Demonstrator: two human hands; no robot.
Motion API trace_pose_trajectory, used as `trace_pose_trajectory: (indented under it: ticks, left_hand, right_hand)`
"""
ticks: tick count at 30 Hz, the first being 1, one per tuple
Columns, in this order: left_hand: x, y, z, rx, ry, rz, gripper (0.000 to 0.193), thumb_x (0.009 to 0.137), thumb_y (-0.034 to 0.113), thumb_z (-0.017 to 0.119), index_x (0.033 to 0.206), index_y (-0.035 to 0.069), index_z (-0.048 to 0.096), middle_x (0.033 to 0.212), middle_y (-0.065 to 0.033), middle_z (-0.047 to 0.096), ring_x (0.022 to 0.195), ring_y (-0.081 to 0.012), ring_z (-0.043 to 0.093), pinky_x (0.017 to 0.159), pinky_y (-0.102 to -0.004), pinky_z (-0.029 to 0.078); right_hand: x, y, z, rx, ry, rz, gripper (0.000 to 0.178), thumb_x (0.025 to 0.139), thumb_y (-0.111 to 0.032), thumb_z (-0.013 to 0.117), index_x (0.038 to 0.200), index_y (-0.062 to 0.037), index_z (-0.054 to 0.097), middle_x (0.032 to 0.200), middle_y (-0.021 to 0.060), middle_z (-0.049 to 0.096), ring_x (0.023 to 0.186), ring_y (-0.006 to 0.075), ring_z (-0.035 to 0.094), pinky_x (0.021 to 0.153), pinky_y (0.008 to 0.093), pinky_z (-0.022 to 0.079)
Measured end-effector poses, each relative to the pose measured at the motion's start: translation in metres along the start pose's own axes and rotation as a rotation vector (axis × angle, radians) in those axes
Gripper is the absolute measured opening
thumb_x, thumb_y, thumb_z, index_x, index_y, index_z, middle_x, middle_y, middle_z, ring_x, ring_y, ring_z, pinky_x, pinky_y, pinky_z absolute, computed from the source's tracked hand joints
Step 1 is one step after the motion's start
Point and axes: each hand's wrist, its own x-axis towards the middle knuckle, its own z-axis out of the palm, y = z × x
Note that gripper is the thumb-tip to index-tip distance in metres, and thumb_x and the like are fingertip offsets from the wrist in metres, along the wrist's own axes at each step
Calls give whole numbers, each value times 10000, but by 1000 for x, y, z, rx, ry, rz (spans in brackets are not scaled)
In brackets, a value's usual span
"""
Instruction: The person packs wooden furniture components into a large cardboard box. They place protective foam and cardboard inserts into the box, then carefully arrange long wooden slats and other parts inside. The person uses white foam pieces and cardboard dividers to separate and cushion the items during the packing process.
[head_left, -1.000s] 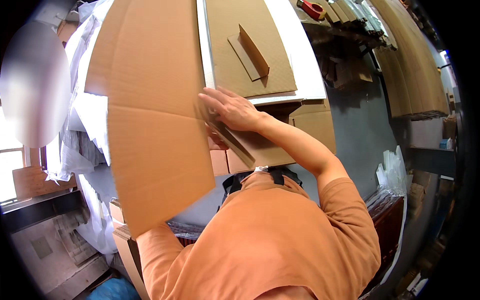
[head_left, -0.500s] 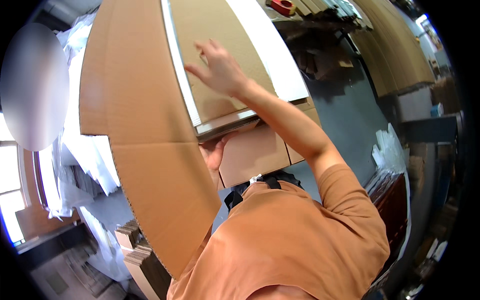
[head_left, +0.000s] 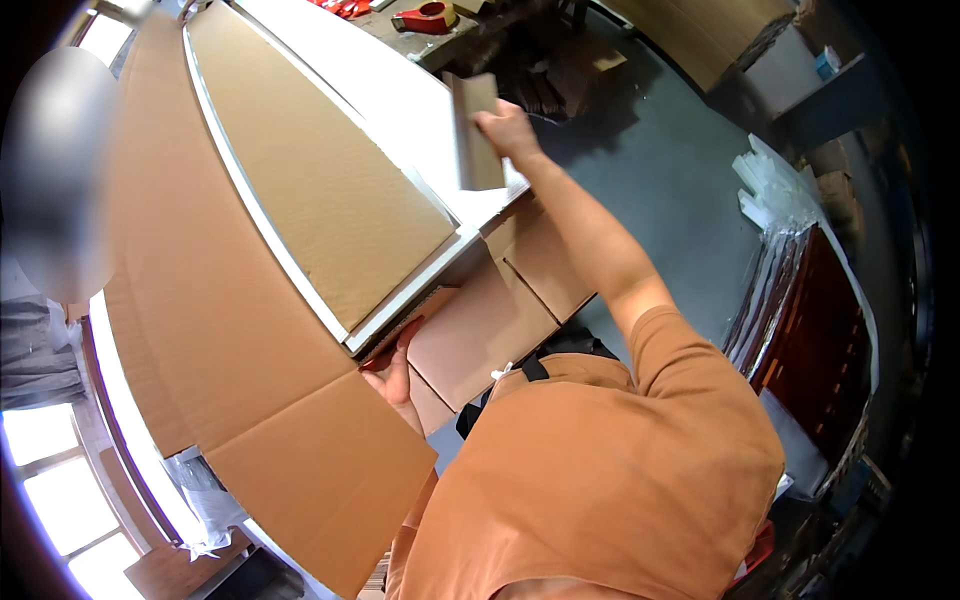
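Observation:
My right hand is closed on a folded cardboard piece, held above the white sheet at the right side of the carton and smeared by motion. A long flat panel lies in the carton, with a brown cardboard sheet over its middle and a white rim round it. At the panel's near corner, my left hand grips the edge of a small carton flap; some of its fingers are hidden. The carton's large side flap spreads out to the left, and a near end flap hangs before my waist.
A red tape dispenser rests on a bench at the far side. To the right, a wrapped dark red panel stack stands on the grey floor, with clear plastic wrap at its top. Windows are at the lower left.
My right hand has moved to the right from over the brown sheet and now holds the folded cardboard piece. My left hand stays at the near corner. The view has turned.

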Motion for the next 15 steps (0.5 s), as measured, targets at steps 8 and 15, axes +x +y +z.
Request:
trace_pose_trajectory:
  ticks: [8,15]
  left_hand:
    - [5,5,11,-382,263,-67,670,920,382,437,1422,11,194,1478,-249,125,1301,-542,155,993,-758,176]
    - [7,3,6,-716,387,-155,709,906,398,458,1417,-12,186,1469,-278,110,1288,-570,137,998,-748,192]
  right_hand:
    - [-17,102,-13,-513,-54,146,409,775,-304,486,980,26,616,1041,276,604,1021,398,573,906,512,373]
    - [-19,29,-19,309,-198,219,289,838,-257,552,925,19,563,883,196,611,813,293,600,711,407,466]
